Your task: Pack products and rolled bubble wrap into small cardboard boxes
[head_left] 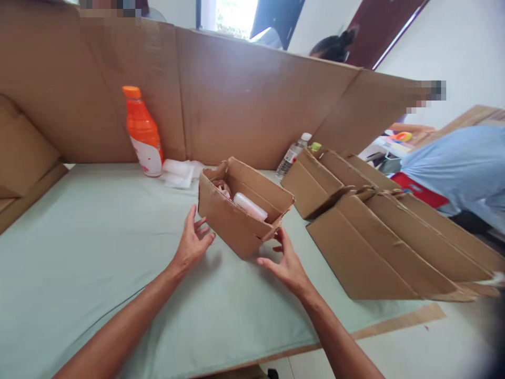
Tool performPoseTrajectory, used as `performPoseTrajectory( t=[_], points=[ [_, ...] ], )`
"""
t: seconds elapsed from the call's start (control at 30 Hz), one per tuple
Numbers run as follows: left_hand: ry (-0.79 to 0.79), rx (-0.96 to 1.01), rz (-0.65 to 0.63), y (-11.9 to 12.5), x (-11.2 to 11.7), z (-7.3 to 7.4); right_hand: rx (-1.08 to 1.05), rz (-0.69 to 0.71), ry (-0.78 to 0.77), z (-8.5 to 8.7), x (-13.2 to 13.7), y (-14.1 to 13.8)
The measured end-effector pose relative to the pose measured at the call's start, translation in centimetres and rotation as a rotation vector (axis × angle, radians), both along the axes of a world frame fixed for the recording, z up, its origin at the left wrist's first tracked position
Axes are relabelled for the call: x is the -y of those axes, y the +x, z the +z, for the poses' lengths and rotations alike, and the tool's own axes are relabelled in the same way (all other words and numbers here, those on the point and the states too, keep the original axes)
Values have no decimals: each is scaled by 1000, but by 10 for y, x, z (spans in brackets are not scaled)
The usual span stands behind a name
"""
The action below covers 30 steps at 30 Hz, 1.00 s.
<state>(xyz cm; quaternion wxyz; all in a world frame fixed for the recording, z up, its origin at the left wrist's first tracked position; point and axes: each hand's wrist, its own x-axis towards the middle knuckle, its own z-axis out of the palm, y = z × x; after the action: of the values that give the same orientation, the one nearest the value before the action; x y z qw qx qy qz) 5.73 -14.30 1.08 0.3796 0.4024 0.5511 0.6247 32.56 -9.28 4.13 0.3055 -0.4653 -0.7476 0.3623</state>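
Your forearms [122, 316] span the cloth [79, 252] toward the box [231, 223]; beside it, left hand [193, 242] and right hand [288, 263] spread loose fingers, gripping nothing. Apparently a positioning step, any adjustment calling for both palms pressed inward.

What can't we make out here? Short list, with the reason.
All in the head view:
- Floor of the small open box: hidden by its near wall.
- Reddish item inside: partly behind the rim, too small to identify.
- Right hand: can't tell if its fingers touch the box; they overlap its corner.
- Green-topped item: body hidden by the cardboard boxes.
- Clear bottle: label too small to read.
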Motion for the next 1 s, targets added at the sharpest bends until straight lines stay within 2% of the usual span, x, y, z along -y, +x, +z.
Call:
performPoseTrajectory(
  t=[0.17, 0.27, 0.37, 0.47, 0.57, 0.7, 0.83, 0.93, 1.0],
  points=[
    [71, -41, -194, 46, -63, -20, -86, -35, -5, -13, -47, 12],
    [88, -57, -268, 66, -99, -24, -141, -116, -19, -22, -69, 16],
    [92, -69, -321, 84, -135, -25, -155, -210, 45, -26, -91, 30],
    [97, -77, -354, 102, -171, -27, 28, -285, 72, -25, -108, 51],
    [109, -80, -373, 121, -198, -31, 295, -344, 94, -22, -111, 69],
    [99, -103, -370, 143, -216, -38, 554, -354, 122, -15, -97, 77],
    [84, -182, -406, 154, -220, -41, 562, -279, 181, -15, -87, 69],
    [79, -279, -455, 150, -212, -38, 560, -175, 273, -26, -86, 59],
    [94, -368, -494, 140, -192, -34, 576, -105, 368, -38, -86, 53]
  ],
)
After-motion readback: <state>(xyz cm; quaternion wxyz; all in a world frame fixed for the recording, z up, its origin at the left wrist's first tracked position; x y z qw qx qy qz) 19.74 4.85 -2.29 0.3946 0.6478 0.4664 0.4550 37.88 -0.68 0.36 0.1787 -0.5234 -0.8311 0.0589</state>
